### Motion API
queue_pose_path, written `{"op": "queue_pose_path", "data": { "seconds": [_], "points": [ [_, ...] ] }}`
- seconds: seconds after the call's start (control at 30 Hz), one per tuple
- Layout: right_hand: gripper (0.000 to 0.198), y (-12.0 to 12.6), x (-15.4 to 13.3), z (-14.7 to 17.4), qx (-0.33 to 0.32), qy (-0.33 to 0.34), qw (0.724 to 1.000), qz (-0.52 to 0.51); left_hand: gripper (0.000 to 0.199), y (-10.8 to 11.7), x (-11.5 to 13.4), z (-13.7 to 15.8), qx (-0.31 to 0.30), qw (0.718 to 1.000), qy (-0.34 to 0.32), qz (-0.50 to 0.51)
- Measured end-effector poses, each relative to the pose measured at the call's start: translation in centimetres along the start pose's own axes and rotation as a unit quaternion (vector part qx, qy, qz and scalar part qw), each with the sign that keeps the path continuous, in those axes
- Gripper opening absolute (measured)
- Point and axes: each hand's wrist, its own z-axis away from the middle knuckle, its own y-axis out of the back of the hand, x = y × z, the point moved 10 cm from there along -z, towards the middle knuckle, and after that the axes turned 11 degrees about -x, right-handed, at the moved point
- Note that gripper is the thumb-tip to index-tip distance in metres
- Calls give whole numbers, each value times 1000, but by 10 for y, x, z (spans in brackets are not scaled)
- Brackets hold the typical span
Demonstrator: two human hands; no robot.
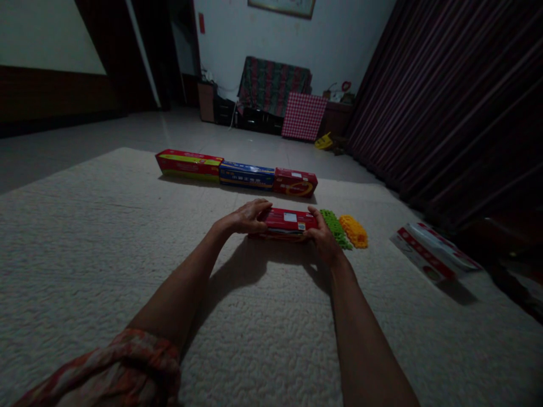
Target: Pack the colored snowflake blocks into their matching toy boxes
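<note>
A red carton (291,220) is held between two bare hands above or on a cream quilted cover (254,339); whether its underside is in full contact with the cover cannot be told. The left end is grasped by the fingers of the left hand (247,219), with the thumb laid along the near upper edge. The right end is grasped by the fingers of the right hand (326,242), likewise with the thumb at the near side. A pale label is seen on the upper face of the carton. The left forearm is partly covered by an orange patterned sleeve (123,362).

Beyond the carton, a row is formed, end to end, by a red-and-green box (190,165), a blue box (246,176) and a dark red box (296,182). Just beside the right hand, a green textured piece (336,229) is laid, with an orange textured piece (354,232) next to it. Farther right, a white-and-red box (436,254) is set at an angle. The right side is bounded by a dark pleated curtain (407,102). At the far wall, a striped cloth (275,85) and a checked cloth (304,116) are seen.
</note>
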Motion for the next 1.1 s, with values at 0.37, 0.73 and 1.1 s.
{"op": "queue_pose_path", "data": {
  "seconds": [0.37,0.73,1.1],
  "points": [
    [87,1,0,3,56,-70,996,-8,79,1,-22,-2,40,981,-8,190],
    [86,3,15,7,42,-65,987,-144,99,-5,-52,3,179,913,49,363],
    [78,5,15,10,9,-30,987,-161,80,-4,-65,9,110,914,-7,391]
  ]
}}
